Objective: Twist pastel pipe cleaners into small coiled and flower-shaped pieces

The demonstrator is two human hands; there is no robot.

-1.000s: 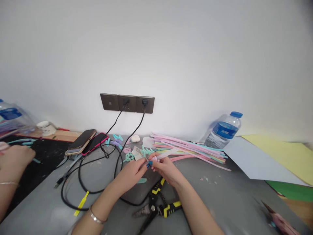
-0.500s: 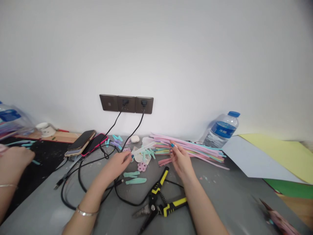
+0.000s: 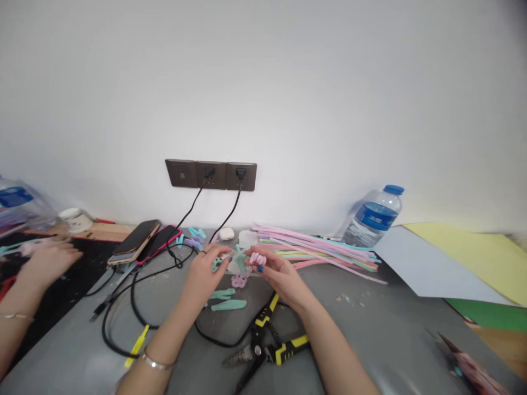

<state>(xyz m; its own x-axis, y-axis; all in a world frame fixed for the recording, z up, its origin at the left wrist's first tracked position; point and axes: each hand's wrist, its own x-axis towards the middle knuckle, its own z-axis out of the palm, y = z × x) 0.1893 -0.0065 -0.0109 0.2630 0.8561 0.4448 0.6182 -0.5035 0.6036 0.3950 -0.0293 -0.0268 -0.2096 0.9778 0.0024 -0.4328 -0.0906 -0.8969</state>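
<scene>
My right hand (image 3: pixel 282 271) pinches a small pink coiled pipe cleaner (image 3: pixel 258 259) between thumb and fingers. My left hand (image 3: pixel 208 271) is just left of it, thumb and fingers brought together; what lies between them I cannot make out. Mint-green pipe-cleaner pieces (image 3: pixel 240 257) sit between the hands. Below them rests a pink flower shape (image 3: pixel 239 281) of bent pipe cleaner. Nearer to me lie folded green pieces (image 3: pixel 229 304). A bundle of long pastel pipe cleaners (image 3: pixel 321 247) stretches out behind my right hand.
Yellow-and-black pliers (image 3: pixel 259 343) lie open in front. Black cables (image 3: pixel 135 296) loop at the left beside stacked phones (image 3: pixel 134 241). A water bottle (image 3: pixel 374 216) and paper sheets (image 3: pixel 436 263) are at the right. Another person's hand (image 3: pixel 51 263) works at far left.
My right hand has moved left from the pipe-cleaner bundle and now shows the pink coil in its fingers. My left hand has shifted slightly right. The other person's hand has moved right.
</scene>
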